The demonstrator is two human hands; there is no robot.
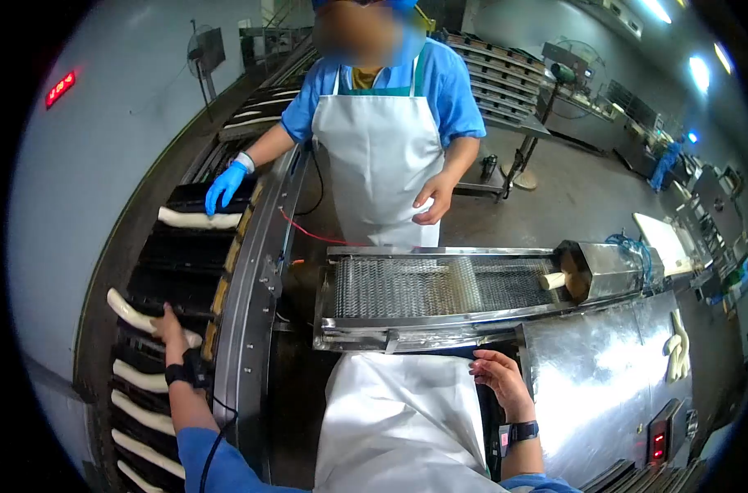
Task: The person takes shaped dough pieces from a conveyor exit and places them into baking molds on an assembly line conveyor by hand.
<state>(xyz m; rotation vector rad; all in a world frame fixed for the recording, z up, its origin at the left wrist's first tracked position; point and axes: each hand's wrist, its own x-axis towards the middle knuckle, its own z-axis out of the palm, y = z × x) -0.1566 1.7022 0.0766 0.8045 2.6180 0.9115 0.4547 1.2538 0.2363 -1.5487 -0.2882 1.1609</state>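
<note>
On the left conveyor my left hand is closed around a long pale dough strip, whose left end sticks out past the black trays. My right hand is held beside my white apron, fingers apart and holding nothing, near the mesh conveyor's front edge. Below my left hand, several more dough strips lie in black grooved trays. Across from me, a co-worker's blue-gloved hand touches another dough strip farther up the line.
A co-worker in a white apron stands beyond the mesh conveyor. A dough piece sits by its metal housing. Dough pieces lie on the steel table. A metal rail borders the tray line.
</note>
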